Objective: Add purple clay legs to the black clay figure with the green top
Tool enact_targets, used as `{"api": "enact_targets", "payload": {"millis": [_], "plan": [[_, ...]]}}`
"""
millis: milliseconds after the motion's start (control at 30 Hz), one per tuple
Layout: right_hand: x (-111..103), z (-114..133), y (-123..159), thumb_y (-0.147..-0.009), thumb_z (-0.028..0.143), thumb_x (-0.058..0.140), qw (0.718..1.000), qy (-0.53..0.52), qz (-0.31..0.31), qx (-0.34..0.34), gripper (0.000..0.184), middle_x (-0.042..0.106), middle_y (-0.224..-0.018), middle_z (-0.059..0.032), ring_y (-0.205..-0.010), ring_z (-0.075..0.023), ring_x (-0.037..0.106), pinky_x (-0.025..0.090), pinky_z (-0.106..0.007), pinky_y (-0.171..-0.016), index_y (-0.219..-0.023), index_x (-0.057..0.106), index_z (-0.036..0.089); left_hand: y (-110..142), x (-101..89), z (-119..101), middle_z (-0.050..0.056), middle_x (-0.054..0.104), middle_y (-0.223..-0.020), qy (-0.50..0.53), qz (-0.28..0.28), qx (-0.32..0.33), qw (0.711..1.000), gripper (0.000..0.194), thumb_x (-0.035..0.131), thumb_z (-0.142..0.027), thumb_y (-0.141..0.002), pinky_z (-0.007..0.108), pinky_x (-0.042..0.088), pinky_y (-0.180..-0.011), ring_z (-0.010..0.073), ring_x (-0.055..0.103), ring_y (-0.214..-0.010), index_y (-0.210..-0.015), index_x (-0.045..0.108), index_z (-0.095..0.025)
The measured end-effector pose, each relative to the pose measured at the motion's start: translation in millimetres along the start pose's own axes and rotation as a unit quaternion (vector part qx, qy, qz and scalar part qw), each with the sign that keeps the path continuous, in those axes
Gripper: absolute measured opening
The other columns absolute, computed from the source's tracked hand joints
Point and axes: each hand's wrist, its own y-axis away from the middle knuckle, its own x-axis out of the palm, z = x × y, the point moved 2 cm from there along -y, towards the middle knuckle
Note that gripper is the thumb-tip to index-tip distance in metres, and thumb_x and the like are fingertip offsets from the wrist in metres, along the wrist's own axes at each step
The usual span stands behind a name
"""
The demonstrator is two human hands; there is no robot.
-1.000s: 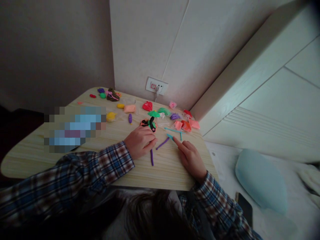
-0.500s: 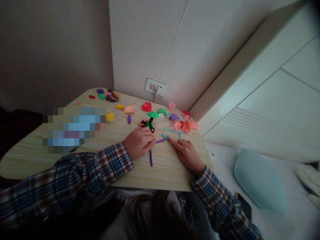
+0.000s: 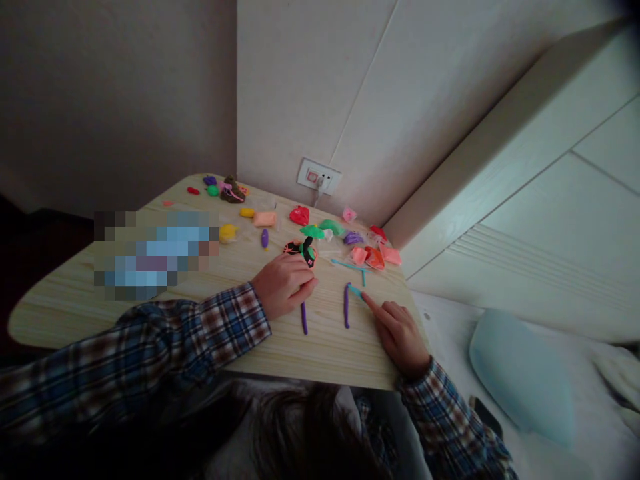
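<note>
My right hand (image 3: 399, 333) grips a light-blue modelling knife (image 3: 355, 291), index finger stretched along it. The blade's tip touches the upper end of a purple clay strip (image 3: 347, 310) lying upright in view on the table. My left hand (image 3: 285, 283) rests on the table with its fingers curled and close together; what is under them is hidden. A second purple clay strip (image 3: 304, 320) comes out from below that hand. Just beyond the left fingers stands a black, green and orange clay figure (image 3: 309, 253), partly covered by them.
Bags and lumps of coloured clay, among them a red one (image 3: 299, 215) and an orange one (image 3: 375, 258), line the back of the wooden table (image 3: 280, 357). A blue stick tool (image 3: 347, 264) lies beyond my right hand. A blurred-out object (image 3: 155, 257) sits at left.
The right-hand purple strip has turned from lying crosswise to pointing toward me, and sits farther right. My right hand has moved right and nearer with the knife. My left hand hardly moved.
</note>
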Motion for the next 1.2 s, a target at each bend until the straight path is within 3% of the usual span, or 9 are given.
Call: {"api": "enact_targets", "payload": {"millis": [200,433,667,900,1100,1200], "plan": [[2,7,-18,-0.090,0.016,0.031,0.998,-0.025,0.028,-0.042,0.046,0.050,-0.080,-0.0050,-0.078,-0.0181,0.045,0.036,-0.033,-0.072,-0.136,0.033,0.021,0,-0.8,0,0.004,0.061,-0.067,0.002,0.002,0.001,1.000,0.029,0.040,-0.021,-0.085,0.030,0.040,-0.073,0.0158,0.052,-0.071,-0.063,0.057,-0.014],[-2,-15,4,-0.092,0.019,0.030,0.998,-0.018,0.051,-0.036,0.045,0.049,-0.076,-0.0036,-0.074,-0.0174,0.045,0.034,-0.032,-0.069,-0.137,0.031,0.022,0,-1.1,-1,0.004,0.059,-0.064,0.002,0.010,0.005,1.000,0.030,0.040,-0.021,-0.085,0.029,0.041,-0.070,0.0154,0.050,-0.069,-0.059,0.054,-0.015],[4,6,-20,-0.092,0.018,0.030,0.994,-0.018,0.072,-0.082,0.045,0.050,-0.079,-0.0044,-0.078,-0.0179,0.045,0.034,-0.033,-0.073,-0.136,0.033,0.024,-2,-6.3,-4,0.005,0.061,-0.068,0.005,0.025,-0.014,1.000,0.029,0.040,-0.019,-0.085,0.030,0.041,-0.073,0.0157,0.052,-0.071,-0.061,0.056,-0.015],[-4,-26,11,-0.092,0.018,0.028,0.997,-0.010,0.064,-0.032,0.045,0.049,-0.077,-0.0037,-0.074,-0.0166,0.045,0.035,-0.032,-0.071,-0.137,0.030,0.024,0,-1.1,-2,0.004,0.060,-0.064,0.005,0.006,0.010,1.000,0.031,0.039,-0.021,-0.085,0.030,0.040,-0.071,0.0158,0.050,-0.069,-0.059,0.055,-0.015],[3,6,-26,-0.092,0.019,0.029,0.994,-0.005,0.076,-0.079,0.043,0.050,-0.079,-0.0047,-0.077,-0.0177,0.044,0.035,-0.033,-0.072,-0.135,0.035,0.024,-2,-4.8,-3,0.004,0.061,-0.068,0.004,0.022,-0.009,1.000,0.029,0.040,-0.019,-0.085,0.030,0.041,-0.073,0.0158,0.052,-0.071,-0.061,0.056,-0.015],[2,2,-22,-0.092,0.018,0.028,0.994,-0.004,0.072,-0.082,0.044,0.049,-0.077,-0.0045,-0.076,-0.0176,0.044,0.034,-0.032,-0.071,-0.135,0.035,0.022,-2,-4.3,-2,0.004,0.061,-0.067,0.002,0.015,-0.005,1.000,0.029,0.040,-0.020,-0.085,0.031,0.040,-0.073,0.0160,0.051,-0.071,-0.061,0.056,-0.015]]}}
